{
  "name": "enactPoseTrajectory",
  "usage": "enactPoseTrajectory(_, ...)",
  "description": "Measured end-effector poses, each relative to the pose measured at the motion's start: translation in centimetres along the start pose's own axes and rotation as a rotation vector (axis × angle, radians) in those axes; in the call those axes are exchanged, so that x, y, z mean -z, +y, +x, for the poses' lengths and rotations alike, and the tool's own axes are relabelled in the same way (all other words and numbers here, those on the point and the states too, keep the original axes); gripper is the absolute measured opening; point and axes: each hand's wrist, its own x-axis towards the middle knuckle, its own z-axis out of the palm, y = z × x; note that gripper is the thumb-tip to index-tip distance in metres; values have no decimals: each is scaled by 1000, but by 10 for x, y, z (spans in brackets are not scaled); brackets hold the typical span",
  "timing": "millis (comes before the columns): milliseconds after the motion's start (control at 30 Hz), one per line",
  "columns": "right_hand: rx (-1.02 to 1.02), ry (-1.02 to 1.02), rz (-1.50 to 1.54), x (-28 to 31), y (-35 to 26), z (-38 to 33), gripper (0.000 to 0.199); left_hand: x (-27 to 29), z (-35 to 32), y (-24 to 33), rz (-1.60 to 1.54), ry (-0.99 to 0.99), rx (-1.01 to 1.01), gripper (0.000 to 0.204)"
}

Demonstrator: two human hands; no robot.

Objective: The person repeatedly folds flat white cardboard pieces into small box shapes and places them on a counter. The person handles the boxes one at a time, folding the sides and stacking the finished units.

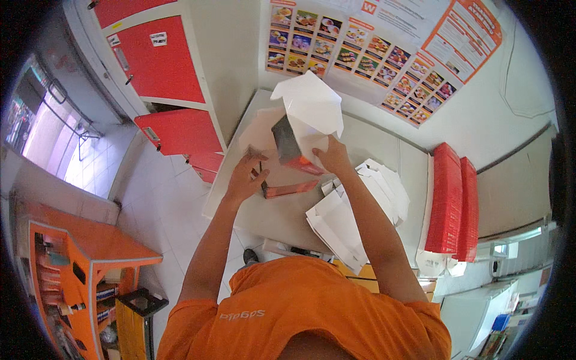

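My right hand (pixel 333 157) grips a white cardboard box (pixel 309 111) with a dark and orange side, holding it tilted above the white counter (pixel 270 216), its white flaps standing open at the top. My left hand (pixel 246 177) hovers beside it with fingers spread, just above a flat orange and dark carton piece (pixel 288 189) lying on the counter. Whether the left fingers touch that piece I cannot tell.
Piles of folded white boxes (pixel 354 216) lie to the right of my hands. Stacks of flat red cartons (pixel 450 201) stand at the counter's right end. Red cabinet doors (pixel 162 66) are at the left, picture posters (pixel 372 48) on the wall, an orange shelf unit (pixel 84 270) at lower left.
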Motion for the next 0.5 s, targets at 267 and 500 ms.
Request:
enactPoseTrajectory(267,84,-34,-171,-2,-17,0,49,7,0,-9,55,-28,45,44)
enactPoseTrajectory(500,52,-113,-429,-19,-7,11,33,7,8,-21,33,-16,111,55)
